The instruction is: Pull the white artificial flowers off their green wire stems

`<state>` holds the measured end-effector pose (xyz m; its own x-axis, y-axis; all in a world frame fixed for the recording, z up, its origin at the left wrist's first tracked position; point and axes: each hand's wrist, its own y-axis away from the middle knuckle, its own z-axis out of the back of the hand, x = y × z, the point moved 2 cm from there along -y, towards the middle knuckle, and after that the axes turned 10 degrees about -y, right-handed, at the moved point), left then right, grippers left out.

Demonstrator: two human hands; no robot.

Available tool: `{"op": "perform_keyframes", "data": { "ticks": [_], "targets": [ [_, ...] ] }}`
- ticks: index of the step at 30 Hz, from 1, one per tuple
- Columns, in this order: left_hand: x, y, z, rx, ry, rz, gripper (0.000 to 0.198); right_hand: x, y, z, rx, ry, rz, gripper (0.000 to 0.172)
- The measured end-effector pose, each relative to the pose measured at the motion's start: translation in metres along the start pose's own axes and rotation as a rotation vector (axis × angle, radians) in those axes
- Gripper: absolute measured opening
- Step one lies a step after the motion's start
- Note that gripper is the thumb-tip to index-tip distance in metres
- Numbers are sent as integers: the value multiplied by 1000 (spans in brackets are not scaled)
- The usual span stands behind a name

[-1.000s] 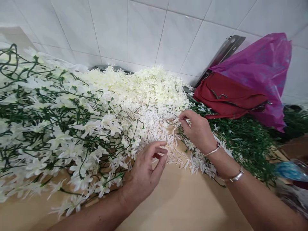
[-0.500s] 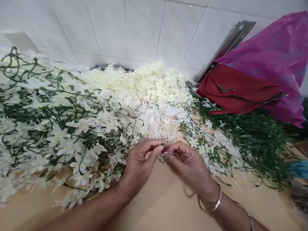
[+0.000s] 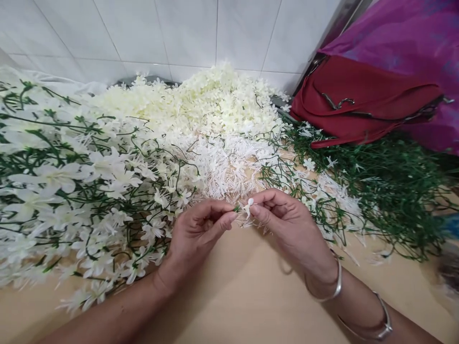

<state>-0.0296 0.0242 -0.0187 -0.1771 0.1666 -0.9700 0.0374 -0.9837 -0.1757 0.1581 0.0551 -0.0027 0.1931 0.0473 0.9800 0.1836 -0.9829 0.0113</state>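
Between thumb and forefinger, my left hand point(image 3: 201, 234) pinches a green plastic stem point(image 3: 236, 209), of which only the tip shows. Facing it, my right hand point(image 3: 287, 224) pinches a small white artificial flower point(image 3: 248, 208) by its petals. The stem tip and the flower are very close together; I cannot tell if they touch. Just beyond my fingers lies a heap of thin white stamens point(image 3: 224, 169). A large pile of white artificial flowers on green stems point(image 3: 118, 174) spreads beside my left hand.
Loose cream petals point(image 3: 218, 102) are heaped against the tiled wall point(image 3: 190, 33). On the right, a red bag point(image 3: 366, 102) and a purple plastic bag point(image 3: 405, 38) sit behind a bunch of green stems point(image 3: 390, 186). All rest on a tan table point(image 3: 229, 296).
My hands have moved slightly apart, and a white flower now shows in my right fingers. The green stem tip shows in my left. The view has tilted down.
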Motion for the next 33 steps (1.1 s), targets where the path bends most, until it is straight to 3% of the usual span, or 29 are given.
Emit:
{"op": "perform_keyframes", "data": {
  "ticks": [7, 33],
  "targets": [
    [0, -1, 1, 17, -123, -130, 5, -2, -2, 0, 88, -109, -66, 25],
    [-3, -4, -2, 153, -344, -227, 12, 1, -4, 0, 154, 91, -128, 24]
  ]
}}
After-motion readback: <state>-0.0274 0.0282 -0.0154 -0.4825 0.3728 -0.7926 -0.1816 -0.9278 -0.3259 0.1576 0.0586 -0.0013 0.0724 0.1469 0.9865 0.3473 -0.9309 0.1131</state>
